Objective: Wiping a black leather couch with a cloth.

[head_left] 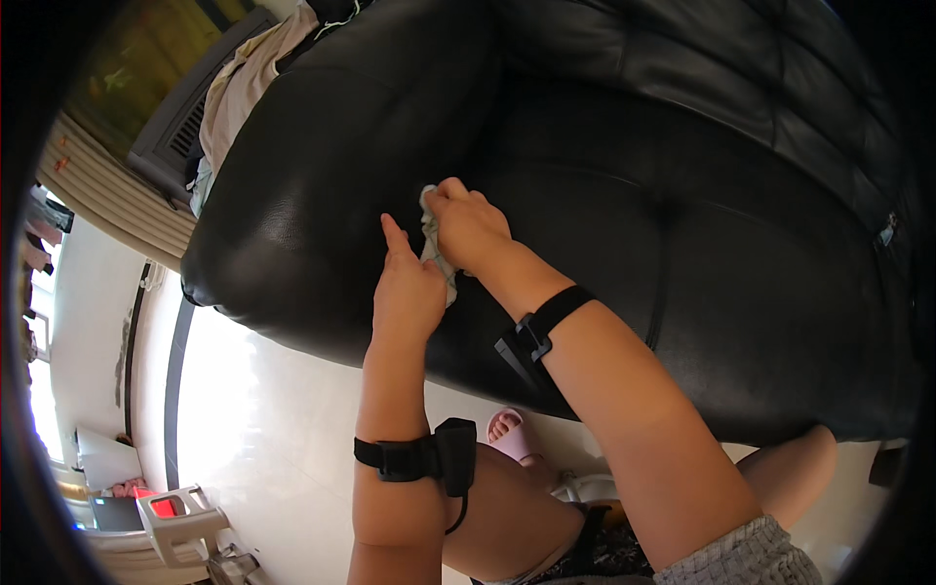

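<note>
My right hand (472, 227) pinches a pale, crumpled cloth (431, 245) at the inner side of the sofa armrest (329, 168), where it meets the black leather seat (585, 227). The cloth hangs down from those fingers towards the front of the sofa. My left hand (409, 289) lies against the armrest just to the left, index finger stretched out and thumb beside the cloth's lower part. Its other fingers are hidden, so whether it grips the cloth is unclear. Black straps with small devices circle both forearms.
A tufted leather backrest (731, 73) rises behind the seat. Clothes (252, 80) drape over the armrest's far side, near a fish tank (124, 80). A plastic stool (183, 519) stands on the shiny floor (292, 453) at lower left. My foot wears a pink slipper (518, 439).
</note>
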`<act>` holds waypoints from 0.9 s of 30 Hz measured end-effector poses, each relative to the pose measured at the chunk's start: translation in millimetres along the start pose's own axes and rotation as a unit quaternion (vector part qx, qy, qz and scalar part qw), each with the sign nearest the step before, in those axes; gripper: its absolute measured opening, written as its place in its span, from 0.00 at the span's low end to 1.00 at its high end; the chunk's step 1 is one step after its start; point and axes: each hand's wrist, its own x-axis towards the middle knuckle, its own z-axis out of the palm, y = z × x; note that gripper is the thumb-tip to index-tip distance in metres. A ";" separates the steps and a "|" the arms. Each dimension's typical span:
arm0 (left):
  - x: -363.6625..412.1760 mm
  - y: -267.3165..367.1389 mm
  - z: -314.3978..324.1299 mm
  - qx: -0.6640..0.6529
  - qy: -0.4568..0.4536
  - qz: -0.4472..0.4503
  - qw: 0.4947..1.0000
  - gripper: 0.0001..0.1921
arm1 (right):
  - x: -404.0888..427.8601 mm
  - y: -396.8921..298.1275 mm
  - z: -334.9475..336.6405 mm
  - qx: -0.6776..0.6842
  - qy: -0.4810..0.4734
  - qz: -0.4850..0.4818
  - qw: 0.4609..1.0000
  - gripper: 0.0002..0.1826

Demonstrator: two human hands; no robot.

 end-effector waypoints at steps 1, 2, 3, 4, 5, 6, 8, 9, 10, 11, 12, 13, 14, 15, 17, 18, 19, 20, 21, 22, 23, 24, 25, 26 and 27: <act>-0.1 0.2 0.2 -0.001 -0.002 0.002 1.000 0.37 | -3.1 3.9 0.2 -0.002 0.001 0.003 1.000 0.24; -0.5 -0.1 0.1 0.013 -0.002 -0.005 1.000 0.37 | -8.7 8.0 1.4 0.000 -0.006 -0.052 0.999 0.23; -1.0 -0.6 -1.9 0.028 0.000 -0.014 1.000 0.37 | -13.5 7.9 0.1 0.004 -0.012 -0.108 0.994 0.22; 0.1 -2.7 -2.2 0.024 0.009 0.000 1.000 0.36 | -16.0 7.4 -1.3 0.011 -0.018 -0.121 0.992 0.20; 0.3 -1.7 -2.2 0.026 0.008 0.002 1.000 0.36 | -21.4 7.7 -2.1 0.012 -0.017 -0.120 0.993 0.20; 1.1 -2.5 -1.4 0.027 0.013 0.001 1.000 0.36 | -29.5 5.5 -2.8 -0.017 -0.007 -0.132 0.991 0.19; 4.8 -1.0 2.7 0.028 0.016 0.005 0.999 0.36 | -48.1 10.2 -6.9 -0.063 0.019 -0.153 0.986 0.19; 6.4 -2.6 5.0 0.031 0.052 0.030 0.998 0.33 | -59.9 12.9 -13.4 -0.061 0.020 -0.151 0.986 0.19; 7.3 -5.0 5.7 0.037 0.090 0.051 0.994 0.31 | -72.3 14.6 -21.8 -0.079 0.019 -0.132 0.988 0.19; 7.8 -4.4 3.5 0.042 0.089 0.049 0.994 0.31 | -85.2 18.5 -30.4 -0.097 0.018 -0.112 0.989 0.20; 6.8 3.2 -1.2 0.014 0.132 0.073 0.988 0.26 | -101.0 26.0 -43.4 -0.109 0.048 -0.091 0.989 0.21; 7.2 3.5 -6.8 -0.005 0.177 0.093 0.980 0.22 | -115.7 33.7 -48.8 -0.114 0.075 -0.073 0.988 0.22; 13.3 -1.6 -7.2 -0.007 0.214 0.112 0.970 0.16 | -130.6 44.6 -52.3 -0.116 0.132 -0.064 0.982 0.20; 15.4 2.8 -6.2 -0.002 0.223 0.108 0.969 0.13 | -144.9 57.8 -54.9 -0.121 0.188 -0.051 0.973 0.19; 19.5 -4.8 -14.0 0.054 0.242 0.109 0.963 0.10 | -170.2 60.0 -63.3 -0.103 0.216 0.002 0.971 0.20; 20.1 -1.2 -10.2 0.061 0.242 0.112 0.962 0.10 | -181.4 68.5 -62.4 -0.096 0.218 0.005 0.971 0.20; 19.7 2.6 -6.8 0.085 0.252 0.122 0.956 0.09 | -191.0 76.3 -60.4 -0.094 0.245 0.003 0.965 0.21; 19.3 6.0 -3.9 0.110 0.263 0.132 0.949 0.08 | -196.3 80.8 -58.5 -0.091 0.272 0.001 0.958 0.22; 20.8 9.1 1.8 0.119 0.262 0.134 0.948 0.08 | -197.1 84.3 -57.3 -0.082 0.273 0.004 0.958 0.22; 22.7 11.7 7.8 0.143 0.258 0.147 0.944 0.07 | -195.9 86.8 -56.5 -0.079 0.273 -0.002 0.959 0.22; 24.3 13.4 14.1 0.166 0.253 0.159 0.940 0.06 | -195.7 88.6 -54.7 -0.076 0.273 -0.007 0.959 0.21; 24.8 15.8 17.2 0.181 0.258 0.160 0.935 0.07 | -195.3 89.0 -52.2 -0.064 0.276 -0.009 0.959 0.21; 27.6 17.3 17.8 0.191 0.261 0.160 0.933 0.07 | -194.9 89.0 -48.6 -0.051 0.286 -0.012 0.957 0.21; 31.7 18.8 18.4 0.250 0.238 0.126 0.930 0.09 | -194.3 89.3 -46.0 -0.039 0.295 -0.015 0.955 0.20; 37.0 18.8 22.5 0.304 0.212 0.089 0.924 0.10 | -194.2 91.5 -44.0 -0.033 0.293 -0.016 0.955 0.20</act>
